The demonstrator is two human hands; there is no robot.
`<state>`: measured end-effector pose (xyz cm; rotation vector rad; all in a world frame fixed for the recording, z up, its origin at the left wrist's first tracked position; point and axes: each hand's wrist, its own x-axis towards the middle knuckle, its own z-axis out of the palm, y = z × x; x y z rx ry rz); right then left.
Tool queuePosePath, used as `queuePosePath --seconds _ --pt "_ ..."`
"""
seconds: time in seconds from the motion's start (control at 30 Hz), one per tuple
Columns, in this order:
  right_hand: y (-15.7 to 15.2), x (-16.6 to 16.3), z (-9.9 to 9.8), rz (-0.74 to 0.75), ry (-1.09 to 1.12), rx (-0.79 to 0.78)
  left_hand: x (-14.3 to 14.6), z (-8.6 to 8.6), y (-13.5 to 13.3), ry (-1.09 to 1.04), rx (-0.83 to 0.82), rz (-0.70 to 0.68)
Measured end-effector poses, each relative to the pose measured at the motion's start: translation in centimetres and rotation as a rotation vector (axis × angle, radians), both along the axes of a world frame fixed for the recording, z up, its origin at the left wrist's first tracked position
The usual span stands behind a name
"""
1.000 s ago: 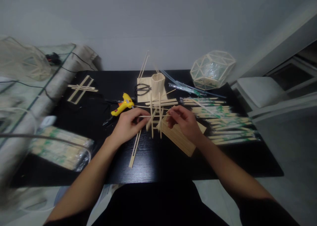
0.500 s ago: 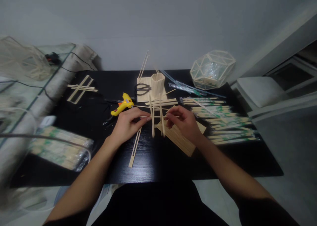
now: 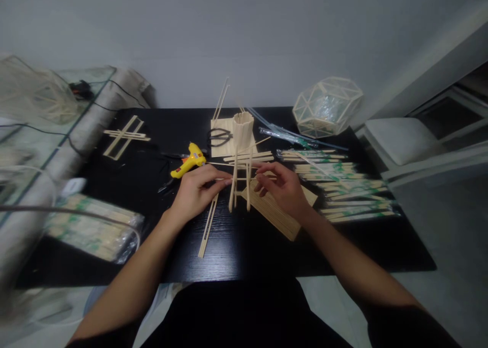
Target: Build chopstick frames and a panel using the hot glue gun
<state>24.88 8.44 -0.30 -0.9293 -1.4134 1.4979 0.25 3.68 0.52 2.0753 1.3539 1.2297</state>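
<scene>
Both my hands hold a small frame of glued wooden sticks (image 3: 240, 183) upright over the black table (image 3: 236, 251). My left hand (image 3: 196, 190) pinches its left side with closed fingers. My right hand (image 3: 284, 188) grips the right side, fingers curled round the cross sticks. Under my right hand lies a flat panel of joined sticks (image 3: 280, 213). A pair of loose sticks (image 3: 208, 226) lies just below my left hand.
A yellow glue gun (image 3: 188, 165), black scissors (image 3: 219, 134) and a stick cup (image 3: 243, 127) sit behind the hands. Wrapped chopsticks (image 3: 343, 185) lie at the right, a bagged bundle (image 3: 91, 228) at the left, a stick polyhedron (image 3: 326, 106) at the back right, a stick cross (image 3: 125, 135) at the back left.
The stick frame has been turned between my hands; its long sticks now stand more upright and closer together. Both hands stayed in nearly the same place.
</scene>
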Motion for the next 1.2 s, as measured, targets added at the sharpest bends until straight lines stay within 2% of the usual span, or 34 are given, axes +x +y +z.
queuePosePath --seconds 0.2,0.37,0.6,0.93,1.2 --pt "-0.06 -0.05 -0.09 -0.003 0.001 0.062 0.02 0.09 0.04 0.002 0.008 0.000" --pt "-0.14 0.08 -0.33 0.072 0.006 0.026 -0.08 -0.19 0.06 -0.004 0.006 0.004" --pt "-0.28 0.03 -0.05 0.063 -0.005 0.028 -0.08 -0.34 0.06 0.003 0.012 0.006" --pt "-0.48 0.43 0.34 0.175 -0.087 -0.095 0.13 0.07 -0.09 0.002 0.000 0.009" --pt "-0.18 0.24 -0.17 0.090 -0.084 -0.025 0.02 -0.10 0.02 -0.010 0.014 0.003"
